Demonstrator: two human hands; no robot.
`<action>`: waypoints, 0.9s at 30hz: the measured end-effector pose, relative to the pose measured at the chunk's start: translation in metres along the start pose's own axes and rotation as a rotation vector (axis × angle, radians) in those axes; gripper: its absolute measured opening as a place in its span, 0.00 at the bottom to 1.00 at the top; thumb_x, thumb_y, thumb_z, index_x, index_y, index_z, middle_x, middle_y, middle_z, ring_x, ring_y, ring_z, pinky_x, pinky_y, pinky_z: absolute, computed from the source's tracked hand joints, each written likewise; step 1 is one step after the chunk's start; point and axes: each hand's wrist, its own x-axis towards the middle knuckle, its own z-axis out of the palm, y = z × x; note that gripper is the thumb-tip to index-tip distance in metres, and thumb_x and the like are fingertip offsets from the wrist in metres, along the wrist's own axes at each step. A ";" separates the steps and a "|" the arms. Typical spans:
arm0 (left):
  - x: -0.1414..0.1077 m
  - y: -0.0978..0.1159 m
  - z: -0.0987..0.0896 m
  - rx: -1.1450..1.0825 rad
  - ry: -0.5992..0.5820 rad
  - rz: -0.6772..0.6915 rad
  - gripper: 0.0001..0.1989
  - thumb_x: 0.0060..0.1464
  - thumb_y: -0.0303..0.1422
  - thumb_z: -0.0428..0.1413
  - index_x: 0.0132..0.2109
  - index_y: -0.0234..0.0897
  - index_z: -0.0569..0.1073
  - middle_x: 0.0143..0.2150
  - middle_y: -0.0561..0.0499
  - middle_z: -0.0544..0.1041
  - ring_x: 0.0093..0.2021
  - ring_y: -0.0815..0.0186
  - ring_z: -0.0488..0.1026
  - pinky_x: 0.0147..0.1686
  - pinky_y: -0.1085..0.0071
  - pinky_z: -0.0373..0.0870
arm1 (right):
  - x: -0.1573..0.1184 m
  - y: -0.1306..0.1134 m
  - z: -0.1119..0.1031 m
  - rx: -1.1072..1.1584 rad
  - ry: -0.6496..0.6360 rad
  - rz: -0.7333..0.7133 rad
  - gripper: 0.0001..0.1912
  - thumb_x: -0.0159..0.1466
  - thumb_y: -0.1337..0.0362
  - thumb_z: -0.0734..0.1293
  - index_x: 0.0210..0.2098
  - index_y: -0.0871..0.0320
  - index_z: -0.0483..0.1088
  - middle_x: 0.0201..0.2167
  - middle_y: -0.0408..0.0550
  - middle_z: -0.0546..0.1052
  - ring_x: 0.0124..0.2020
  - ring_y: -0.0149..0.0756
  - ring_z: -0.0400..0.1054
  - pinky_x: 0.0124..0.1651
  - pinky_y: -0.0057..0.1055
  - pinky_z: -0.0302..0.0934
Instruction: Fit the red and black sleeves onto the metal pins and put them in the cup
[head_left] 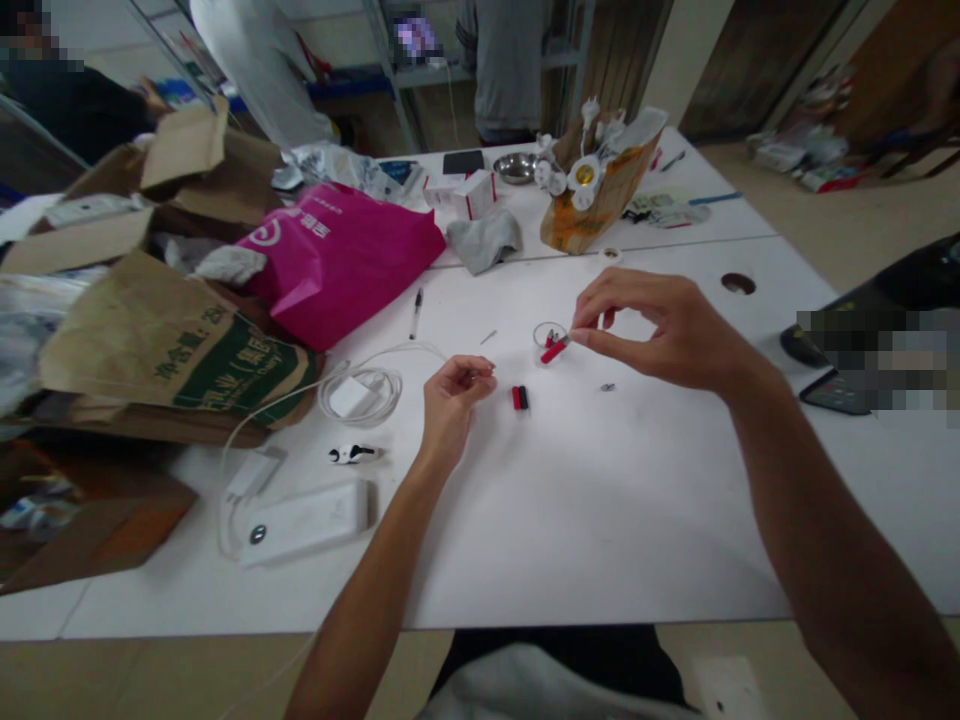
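At the centre of the frame, just right of the middle, my right hand [667, 325] has thumb and forefinger pinched together on the end of a small red piece [554, 350], which slants down to the left in front of a clear round container [535, 333]. My left hand [448, 395] is near the middle, fingers curled with the tips close to the thumb; I cannot tell whether they grip anything. Just right of it, a red sleeve [516, 398] and a black sleeve [524, 397] lie side by side on the white table [570, 520]. Small metal bits [607, 387] rest below my right hand, and a pen [415, 313] lies upper left of my left.
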 end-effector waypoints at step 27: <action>-0.039 -0.015 0.034 0.566 -0.314 0.425 0.04 0.70 0.34 0.70 0.50 0.45 0.89 0.46 0.44 0.86 0.45 0.56 0.80 0.48 0.59 0.75 | -0.101 0.053 0.100 0.548 0.284 0.430 0.16 0.69 0.44 0.82 0.42 0.49 0.85 0.42 0.49 0.89 0.44 0.47 0.84 0.54 0.50 0.82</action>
